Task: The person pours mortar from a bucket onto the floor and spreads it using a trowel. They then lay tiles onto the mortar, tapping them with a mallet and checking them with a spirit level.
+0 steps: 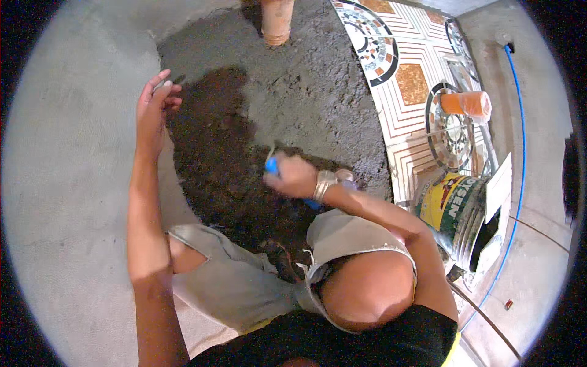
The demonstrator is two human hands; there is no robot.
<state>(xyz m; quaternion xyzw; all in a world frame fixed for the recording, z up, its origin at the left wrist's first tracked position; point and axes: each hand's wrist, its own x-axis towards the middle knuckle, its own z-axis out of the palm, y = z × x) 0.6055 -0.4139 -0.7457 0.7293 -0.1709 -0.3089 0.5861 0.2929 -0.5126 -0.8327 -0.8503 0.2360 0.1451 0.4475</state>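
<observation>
Clearly, our right hand point(292, 176) is over the soil point(211, 134), near its right side, and it looks blurred. Its fingers are bent round a blue thing point(272, 165), so we say that it is grasping this thing, although the blur hides its kind. The blue thing is at the left end of the fist, on the side of the fingers; whether it touches the soil or stays above it, we cannot tell. Another bit of blue point(313, 205) shows below the wrist, and we are not sure if it belongs to the same thing. On this wrist we wear a bracelet point(325, 185).

Our left hand point(156, 107) is well apart from the blue thing, at the upper left edge of the soil. Its fingers are loosely bent, not clenched; whether they pinch something small, we cannot tell.

Above and to the right of the soil spreads grey mortar point(312, 79), with a brownish pipe point(277, 24) standing in it. Farther right from the soil we see patterned tiles point(411, 85), an orange pipe point(455, 104) with a wrapped end, and a bucket point(449, 205). Our knees point(367, 287) are below the soil.
</observation>
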